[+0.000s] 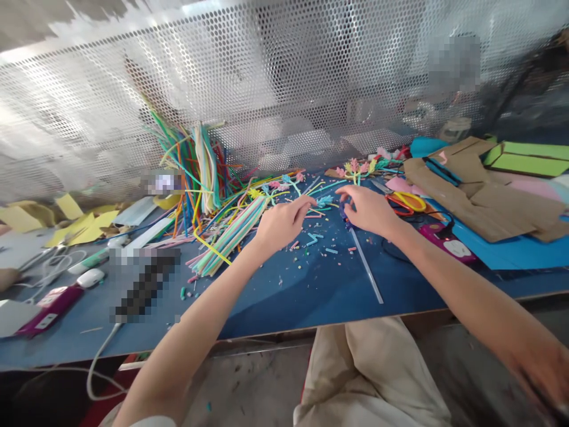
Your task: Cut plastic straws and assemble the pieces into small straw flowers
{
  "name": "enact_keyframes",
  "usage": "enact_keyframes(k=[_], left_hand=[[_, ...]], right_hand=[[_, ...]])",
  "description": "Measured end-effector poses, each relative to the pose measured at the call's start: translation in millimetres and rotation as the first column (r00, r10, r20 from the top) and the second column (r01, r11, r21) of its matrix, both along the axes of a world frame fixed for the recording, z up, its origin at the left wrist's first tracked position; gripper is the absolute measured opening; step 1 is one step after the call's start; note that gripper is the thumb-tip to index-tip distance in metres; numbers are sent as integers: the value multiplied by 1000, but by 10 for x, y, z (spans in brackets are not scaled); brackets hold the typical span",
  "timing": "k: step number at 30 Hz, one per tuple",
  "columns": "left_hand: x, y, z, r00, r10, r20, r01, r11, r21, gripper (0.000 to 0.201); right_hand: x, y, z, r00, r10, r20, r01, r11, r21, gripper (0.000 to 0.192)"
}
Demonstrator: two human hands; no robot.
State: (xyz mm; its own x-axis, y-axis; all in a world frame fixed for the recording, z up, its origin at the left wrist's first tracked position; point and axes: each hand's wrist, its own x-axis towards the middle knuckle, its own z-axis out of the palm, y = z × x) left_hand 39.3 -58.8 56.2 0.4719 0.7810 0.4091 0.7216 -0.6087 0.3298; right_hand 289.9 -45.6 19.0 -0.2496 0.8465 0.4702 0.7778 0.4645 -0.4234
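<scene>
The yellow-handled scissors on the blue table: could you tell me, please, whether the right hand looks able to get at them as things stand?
Probably yes. The yellow-handled scissors lie just beside the right hand on the blue table, uncovered, with nothing between them.

two hands (326, 216), one yellow scissors (409, 201)

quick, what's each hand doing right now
left hand: fingers pinched together; anything held cannot be told
right hand: curled over the blue table; contents cannot be told
</scene>
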Motion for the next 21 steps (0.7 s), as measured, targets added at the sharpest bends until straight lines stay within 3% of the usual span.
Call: enact_keyframes(k=[3,6,10,13,16,21], left_hand=[[-22,94,-145,999,-18,-43,19,1000,19,33],[-64,141,-313,999,22,-50,-21,1000,13,31],[-122,154,-495,981,-6,-192,12,999,33,30],[-135,143,-565,967,53,-251,-39,997,60,29],[-130,145,-602,966,82,-246,-69,996,64,26],[-153,207,-660,983,42,-180,-36,999,38,19]], right_hand=[[146,67,-85,930,-87,356,105,994,-31,55],[214,85,-139,867,-84,491,145,986,-88,54],[289,110,-161,784,-60,618,206,964,-168,42],[359,169,-167,757,-16,653,235,939,-250,38],[396,227,-166,792,20,610,214,927,-309,40],[370,246,-120,874,-167,456,303,921,-244,45]])
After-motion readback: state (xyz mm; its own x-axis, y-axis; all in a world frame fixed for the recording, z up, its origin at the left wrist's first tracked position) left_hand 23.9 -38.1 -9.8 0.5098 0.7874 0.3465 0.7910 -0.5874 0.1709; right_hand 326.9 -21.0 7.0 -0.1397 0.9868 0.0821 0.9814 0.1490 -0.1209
